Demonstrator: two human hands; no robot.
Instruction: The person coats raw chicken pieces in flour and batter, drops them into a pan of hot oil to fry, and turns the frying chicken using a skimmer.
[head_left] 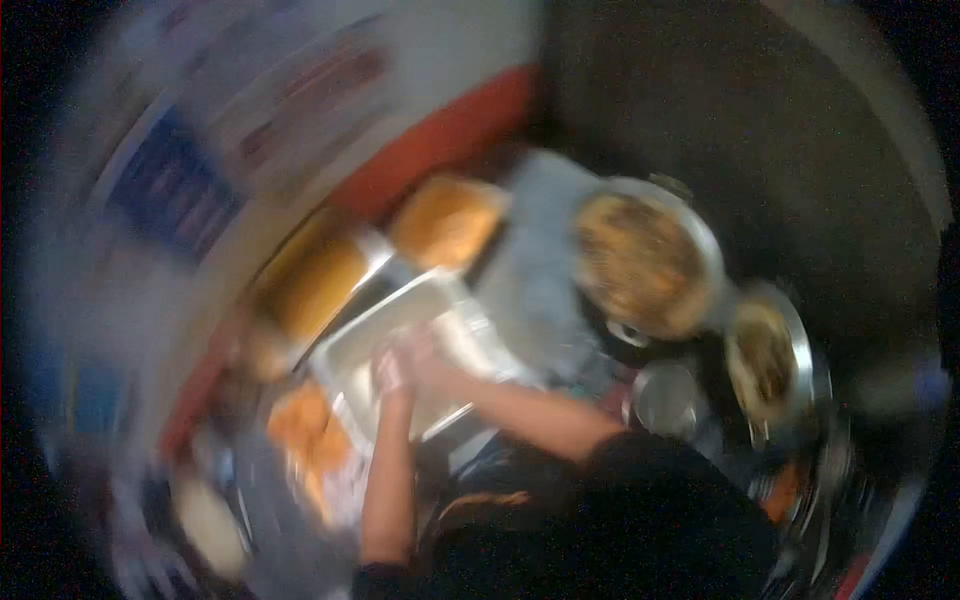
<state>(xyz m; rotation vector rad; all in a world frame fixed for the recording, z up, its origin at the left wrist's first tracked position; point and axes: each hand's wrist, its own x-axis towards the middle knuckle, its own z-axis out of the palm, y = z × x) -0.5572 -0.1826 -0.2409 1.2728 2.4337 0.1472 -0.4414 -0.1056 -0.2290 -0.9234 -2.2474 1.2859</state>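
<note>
- Grip: left hand (391, 368) and right hand (427, 355) are lying close together over the metal pan (385, 312); blur is hiding whether they're holding anything.
- It is sitting beside orange pieces (304, 428); staying inside its rim is probably limiting spills.

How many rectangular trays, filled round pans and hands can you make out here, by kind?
Rectangular trays: 3 (central metal tray, yellowish-filled tray, orange-filled tray)
Filled round pans: 2 (larger pan, smaller pan)
Hands: 2 (left hand, right hand)
Total: 7, as far as the blur lets me tell
</note>
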